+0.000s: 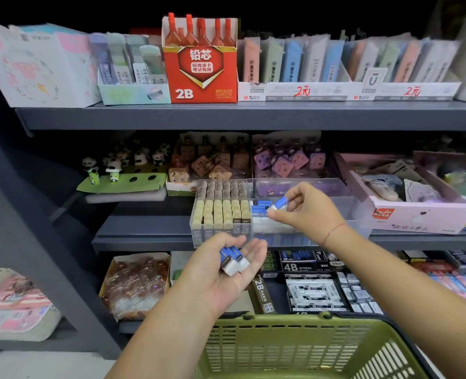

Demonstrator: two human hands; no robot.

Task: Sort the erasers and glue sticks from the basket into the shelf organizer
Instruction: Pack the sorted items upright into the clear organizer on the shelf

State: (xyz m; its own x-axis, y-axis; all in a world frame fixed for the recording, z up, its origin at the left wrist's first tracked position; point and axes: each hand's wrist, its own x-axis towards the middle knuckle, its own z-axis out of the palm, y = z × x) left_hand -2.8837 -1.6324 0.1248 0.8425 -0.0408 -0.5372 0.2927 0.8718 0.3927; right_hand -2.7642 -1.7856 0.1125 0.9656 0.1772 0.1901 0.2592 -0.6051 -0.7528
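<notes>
Blue-sleeved white rectangular eraser [278,204] is pinched by the right hand [307,213] over the clear plastic shelf organizer [359,214], where several already lie; more erasers [233,262] wait below it on the left hand [220,272], palm open

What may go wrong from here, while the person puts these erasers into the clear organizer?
1. The spare erasers lie loose on the open left hand, not gripped; if the palm tilts they may slide off, perhaps missing the green basket below.
2. The right hand pinches a single eraser only by fingertips over the clear organizer; it might slip and land among the beige-topped sticks in the next compartment.
</notes>
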